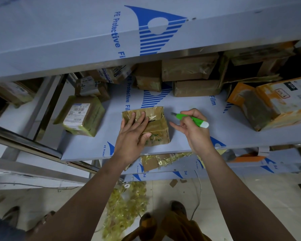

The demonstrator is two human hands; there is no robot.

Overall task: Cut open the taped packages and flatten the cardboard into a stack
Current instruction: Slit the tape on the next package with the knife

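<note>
The right hand (192,125) pinches a slim green-and-white plastic utility knife (192,119) between thumb and curled upper fingers, its lower fingers loosely spread, the blade end pointing toward the package just beside it without touching. That poised hold, I judge, keeps the cutter ready for another pass along the tape. Just left of that grip, the left hand (134,134) lies flat with straight fingers pressing down on a small brown cardboard box wrapped in glossy clear tape (155,126), apparently to pin it so it cannot slide under the blade; a dark slit already shows across its top. The box sits near the front edge of a shelf covered in pale blue protective film with blue printing (189,101), smooth and slick. Further left of the hands rests a taped parcel bearing a white printed label (80,115); behind and right stand more brown taped packages and an orange-and-white carton (274,101). Below the grip, crinkled yellowish stripped tape (125,209) lies heaped on the tiled floor.
</note>
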